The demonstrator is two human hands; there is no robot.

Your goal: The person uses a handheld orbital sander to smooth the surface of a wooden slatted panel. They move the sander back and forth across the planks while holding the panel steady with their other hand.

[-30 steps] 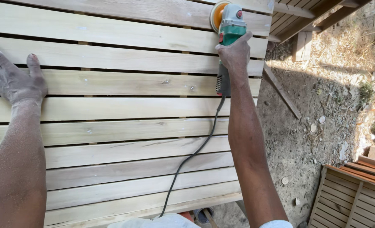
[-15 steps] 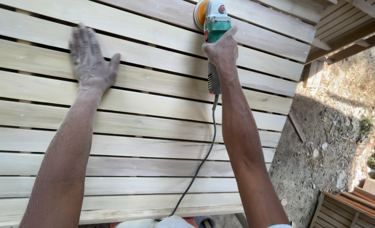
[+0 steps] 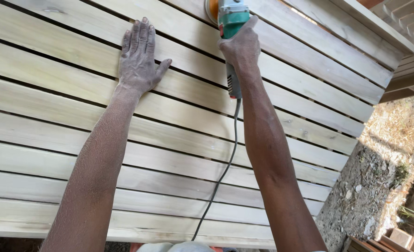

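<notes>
A wide panel of pale wooden slats (image 3: 179, 116) fills the view. My right hand (image 3: 241, 46) grips a green and grey power sander (image 3: 231, 18) with an orange disc, pressed on the slats near the top edge. Its dark cable (image 3: 221, 177) trails down across the slats toward me. My left hand (image 3: 139, 58) lies flat on the slats with fingers spread, to the left of the sander. Both hands and forearms are coated in fine dust.
Bare dirt ground with dry grass and small stones (image 3: 379, 186) lies to the right of the panel. More wooden slatted pieces (image 3: 403, 42) sit at the upper right, and wooden offcuts (image 3: 393, 238) at the lower right corner.
My left hand has moved from the far left of the panel rightward, closer to the sander. The view has shifted, so the sander now sits at the top edge.
</notes>
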